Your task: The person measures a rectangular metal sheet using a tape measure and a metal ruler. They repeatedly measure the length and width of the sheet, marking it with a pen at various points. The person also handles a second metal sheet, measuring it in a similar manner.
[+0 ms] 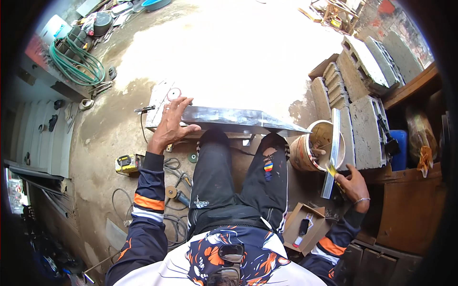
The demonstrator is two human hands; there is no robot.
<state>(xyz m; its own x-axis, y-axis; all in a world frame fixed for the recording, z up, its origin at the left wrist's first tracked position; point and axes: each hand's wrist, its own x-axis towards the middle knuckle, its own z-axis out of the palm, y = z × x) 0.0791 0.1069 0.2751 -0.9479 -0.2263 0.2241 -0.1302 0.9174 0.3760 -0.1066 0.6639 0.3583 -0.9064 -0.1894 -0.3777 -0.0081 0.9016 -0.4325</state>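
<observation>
My left hand [172, 125] is spread at the left end of a long, dark metal piece [224, 116] that tapers to a point on the right. Its fingers lie over that end, and the thumb stretches along the near edge. The piece lies along the near side of a glaring, pale work surface [160, 102], just past my knees. Off to the right, my right hand [355, 185] is closed on a slim yellow tool [332, 170], its exact kind unclear. This tool is beside a bright metal channel [331, 152] leaning against a bucket [301, 153].
Concrete blocks [367, 124] are stacked beyond the bucket. An open cardboard box [305, 224] sits by my right leg. On the left floor are an angle grinder [180, 196], cables [174, 224] and a yellow-and-black device [128, 163]. A green hose [71, 62] hangs at the far left.
</observation>
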